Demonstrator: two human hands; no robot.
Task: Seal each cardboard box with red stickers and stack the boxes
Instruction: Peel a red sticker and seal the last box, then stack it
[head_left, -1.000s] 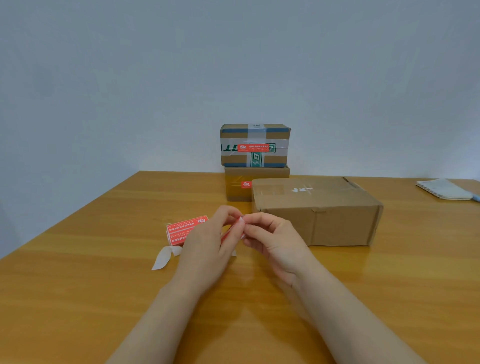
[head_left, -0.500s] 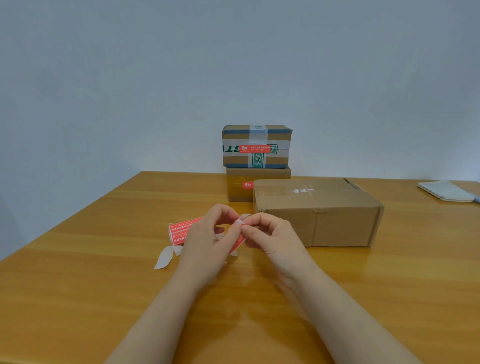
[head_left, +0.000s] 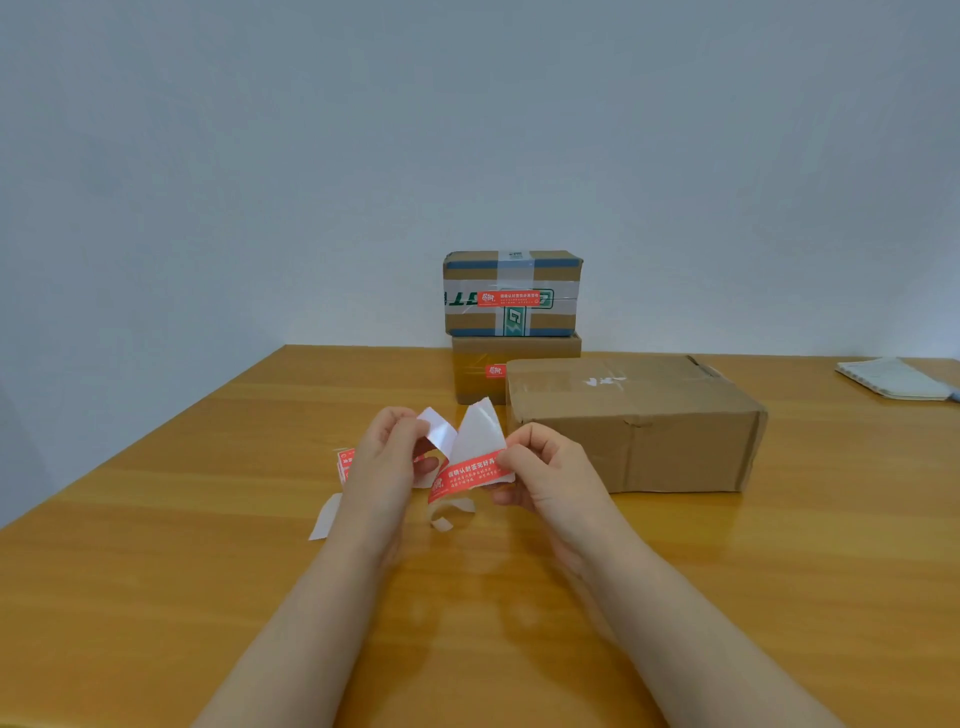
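1. Wooden table (head_left: 156, 571), plain wall behind. Just above it, the left hand (head_left: 387, 457) is pinching a white backing (head_left: 436, 431) flap. The right hand (head_left: 545, 475) is pinching one end of a red sticker (head_left: 470, 475). Both sets of fingers are curled tight on paper, peeling the two apart by the look of it.
2. That sticker is hanging in the air between the hands, not sitting on any box yet.
3. Around the hands, spare stickers (head_left: 344, 462) and a few white scraps (head_left: 326, 517) are lying on the table.
4. The big box (head_left: 639, 431) is sitting just right of the right hand, showing no red sticker on the sides I can see. I'm guessing it's next.
5. Further back, the top box (head_left: 511, 293) is sitting on the bottom box (head_left: 478, 369), each showing a red sticker, so I'm calling those done.
6. What's remaining: sealing and stacking the big one.
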